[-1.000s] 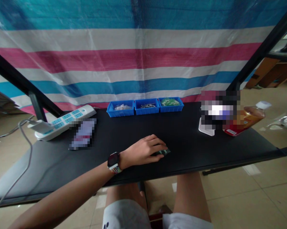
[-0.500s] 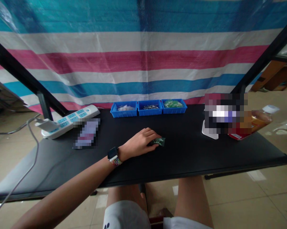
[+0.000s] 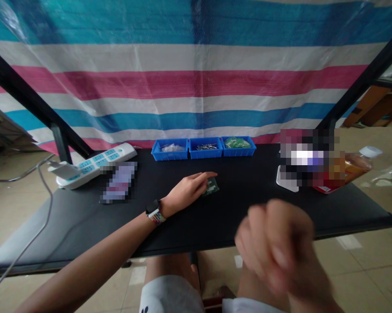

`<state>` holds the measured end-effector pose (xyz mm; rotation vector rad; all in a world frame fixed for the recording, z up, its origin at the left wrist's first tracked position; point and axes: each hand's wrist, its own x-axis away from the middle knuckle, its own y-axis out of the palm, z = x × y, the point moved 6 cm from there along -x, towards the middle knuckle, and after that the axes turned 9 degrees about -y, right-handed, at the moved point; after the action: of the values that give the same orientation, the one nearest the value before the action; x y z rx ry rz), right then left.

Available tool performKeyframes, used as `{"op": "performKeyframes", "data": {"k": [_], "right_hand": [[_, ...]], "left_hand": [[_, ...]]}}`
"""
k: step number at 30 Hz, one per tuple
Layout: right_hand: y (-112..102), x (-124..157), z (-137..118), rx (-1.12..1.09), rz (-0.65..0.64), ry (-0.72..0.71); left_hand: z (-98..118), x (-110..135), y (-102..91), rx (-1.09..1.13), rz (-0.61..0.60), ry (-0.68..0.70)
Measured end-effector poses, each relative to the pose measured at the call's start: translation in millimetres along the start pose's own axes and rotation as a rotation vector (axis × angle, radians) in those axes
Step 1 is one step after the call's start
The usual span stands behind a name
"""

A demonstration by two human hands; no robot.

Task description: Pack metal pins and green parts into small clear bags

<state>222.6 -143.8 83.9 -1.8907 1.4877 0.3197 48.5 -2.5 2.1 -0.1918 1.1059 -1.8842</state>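
My left hand (image 3: 190, 191), with a watch at its wrist, rests low over the black table. Its fingers are closed on a small green packet (image 3: 212, 186), the index finger reaching out along the far side. Part of the packet is covered by the fingers, and my thumb is hidden. My right hand (image 3: 276, 245) is raised in front of the table's near edge, close to the camera. Its fingers look curled but are smeared by motion, so I cannot tell if anything is in them.
Three blue bins stand along the back: clear bags (image 3: 172, 148), thin metal pieces (image 3: 206, 147), green packets (image 3: 237, 142). A power strip (image 3: 100, 161) and blurred-out phone-like object (image 3: 120, 182) lie left. A bottle (image 3: 359, 160) and blurred-out items (image 3: 307, 158) are at right. A striped sheet (image 3: 196, 82) hangs behind.
My right hand has come into view at the lower right. My left hand has shifted slightly left with the green packet, its index finger now straighter.
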Motion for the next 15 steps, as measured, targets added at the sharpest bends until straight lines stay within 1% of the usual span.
{"op": "performKeyframes", "data": {"k": [1,2,3,4,6,8,9,10,12,14,15], "right_hand": [[0.9,-21.5,17.4,-0.061,0.06,-0.032],[2.5,-41.0,37.0,-0.082,0.077,-0.057],[2.7,-58.5,55.1,-0.051,0.081,-0.113],[4.5,-73.4,71.6,0.016,0.041,-0.185],[13.4,-93.8,100.7,0.149,-0.124,-0.331],[23.0,-103.6,126.8,0.226,-0.255,-0.374],[27.0,-105.9,136.1,0.225,-0.278,-0.385],[30.0,-107.1,143.2,0.2,-0.268,-0.385],[34.6,-106.8,152.4,0.113,-0.202,-0.36],[38.8,-104.1,159.5,0.002,-0.154,-0.281],[40.5,-102.4,163.4,-0.059,-0.143,-0.216]], "left_hand": [[-5.3,-1.9,-3.1,0.078,0.036,-0.049],[-11.3,-4.2,-6.4,0.164,0.072,-0.098],[-18.2,-6.7,-9.6,0.254,0.104,-0.15],[-25.3,-9.3,-11.9,0.352,0.121,-0.198],[-39.9,-14.1,-14.7,0.557,0.129,-0.297],[-51.6,-17.2,-16.8,0.693,0.137,-0.372],[-55.7,-18.2,-17.5,0.736,0.138,-0.395],[-58.6,-18.7,-18.3,0.766,0.139,-0.408],[-61.7,-18.6,-19.8,0.799,0.131,-0.413],[-61.9,-17.4,-21.3,0.763,0.09,-0.403],[-61.2,-16.3,-22.7,0.723,0.065,-0.391]]}}
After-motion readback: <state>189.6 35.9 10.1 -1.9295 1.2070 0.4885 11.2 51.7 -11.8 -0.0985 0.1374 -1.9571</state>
